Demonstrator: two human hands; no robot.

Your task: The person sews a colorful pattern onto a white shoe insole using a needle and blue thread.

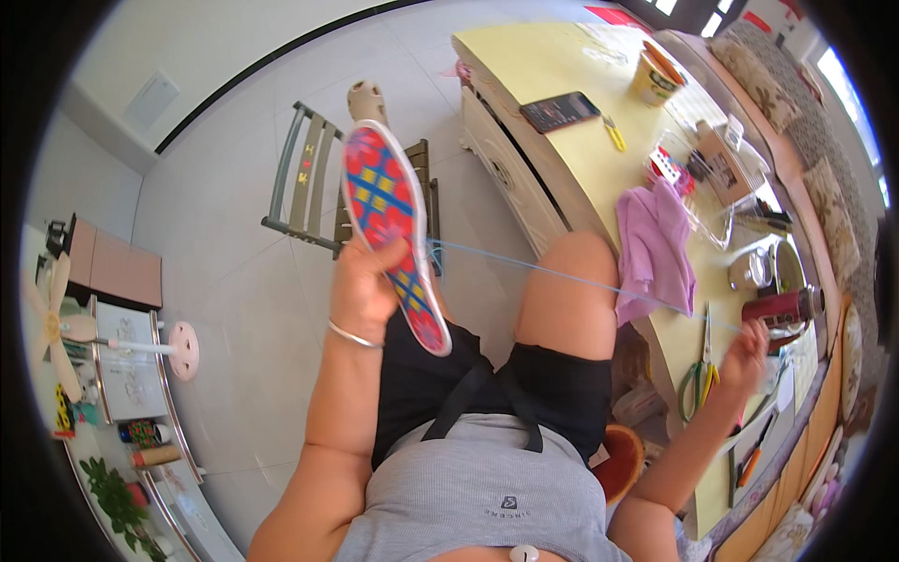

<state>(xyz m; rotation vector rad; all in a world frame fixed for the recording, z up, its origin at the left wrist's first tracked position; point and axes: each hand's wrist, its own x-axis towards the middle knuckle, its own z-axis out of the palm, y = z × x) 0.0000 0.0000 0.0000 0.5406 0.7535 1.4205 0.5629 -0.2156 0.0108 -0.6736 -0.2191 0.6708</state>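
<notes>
Nearest the camera is the person's grey top (487, 496), above black shorts (571, 389). Ahead of it, the left hand (363, 292) holds up an insole (382, 183) with a red, blue and yellow pattern and a white rim. The thumb lies across the patterned face and the other fingers go behind, so the insole is pinched between them. Its long axis slants from the upper left down to the lower right, toward the lap, and the hand grips it below the middle.

A thin blue thread (552, 273) spans the gap between the 2 hands, nearly straight, from the insole's right edge to the right hand (744, 361); a loose loop hangs beside that edge. Seen from the right hand, the insole lies well apart, to the left and farther up the view. The right fingers are bent inward but blurred; I cannot tell whether they pinch the thread or a needle.

The right hand is over the bench (506, 61), just beside scissors (704, 375) and a dark red bottle (777, 306). A lilac cloth (655, 248) hangs over the bench's near edge.
</notes>
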